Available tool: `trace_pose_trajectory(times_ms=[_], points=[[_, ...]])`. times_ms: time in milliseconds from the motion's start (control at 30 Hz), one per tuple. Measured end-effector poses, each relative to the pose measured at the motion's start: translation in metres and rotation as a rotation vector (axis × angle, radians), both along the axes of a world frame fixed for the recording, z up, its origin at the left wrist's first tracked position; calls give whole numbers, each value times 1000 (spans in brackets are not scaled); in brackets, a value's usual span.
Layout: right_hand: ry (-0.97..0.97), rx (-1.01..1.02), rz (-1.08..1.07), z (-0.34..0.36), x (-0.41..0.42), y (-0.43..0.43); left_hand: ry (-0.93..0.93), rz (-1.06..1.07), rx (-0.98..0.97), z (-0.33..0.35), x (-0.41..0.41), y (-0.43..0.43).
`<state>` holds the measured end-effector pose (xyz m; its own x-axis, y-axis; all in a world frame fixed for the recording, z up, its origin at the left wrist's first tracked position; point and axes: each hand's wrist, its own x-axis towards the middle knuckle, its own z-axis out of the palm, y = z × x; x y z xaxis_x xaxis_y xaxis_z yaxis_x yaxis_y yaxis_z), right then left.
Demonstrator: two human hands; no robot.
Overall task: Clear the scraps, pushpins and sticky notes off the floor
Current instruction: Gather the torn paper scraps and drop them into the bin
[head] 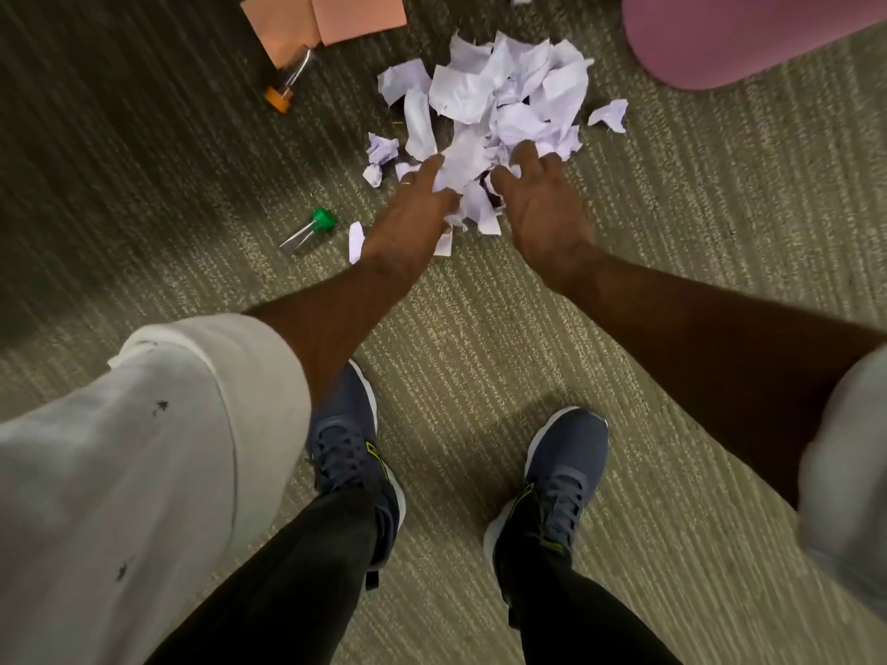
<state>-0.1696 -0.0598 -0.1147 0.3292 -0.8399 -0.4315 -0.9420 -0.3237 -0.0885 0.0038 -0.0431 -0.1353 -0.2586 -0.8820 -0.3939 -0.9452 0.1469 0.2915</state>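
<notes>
A heap of torn white paper scraps (509, 98) lies on the carpet ahead of my feet. My left hand (408, 218) reaches into its near left edge, fingers spread and touching scraps. On the near right edge my right hand (542, 204) does the same, fingers apart among the paper. Scraps sit between the two hands, and neither hand is closed around any. Loose scraps lie apart: one (609, 115) to the right, small crumpled ones (381, 153) to the left, a strip (355, 242) by my left wrist. Two orange sticky notes (321, 21) lie at the far left.
A green binder clip (312, 228) and an orange binder clip (283, 91) lie on the carpet left of the heap. A pink rounded object (749, 36) stands at the far right. My two blue shoes (561, 467) are planted below the hands.
</notes>
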Motion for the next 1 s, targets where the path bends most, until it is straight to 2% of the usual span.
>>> trace_pose_trajectory(times_ms=[200, 300, 433, 600, 733, 867, 1000], points=[[-142, -24, -85, 27, -6, 9, 78, 185, 46, 29, 4, 7], [-110, -18, -80, 50, -9, 11, 163, 307, 49, 61, 3, 6], [-254, -12, -192, 93, -13, 14, 182, 282, 33, 113, 1, 5], [-314, -42, -245, 165, -18, 2, 219, 280, 35, 184, -9, -7], [-261, -147, -293, 222, -32, -18, 300, 294, 11, 245, -28, -32], [-399, -141, -405, 277, -61, -42, 358, 317, -82, 295, -56, -64], [-410, -216, -465, 316, -91, -67, 435, 269, -126, 330, -91, -97]])
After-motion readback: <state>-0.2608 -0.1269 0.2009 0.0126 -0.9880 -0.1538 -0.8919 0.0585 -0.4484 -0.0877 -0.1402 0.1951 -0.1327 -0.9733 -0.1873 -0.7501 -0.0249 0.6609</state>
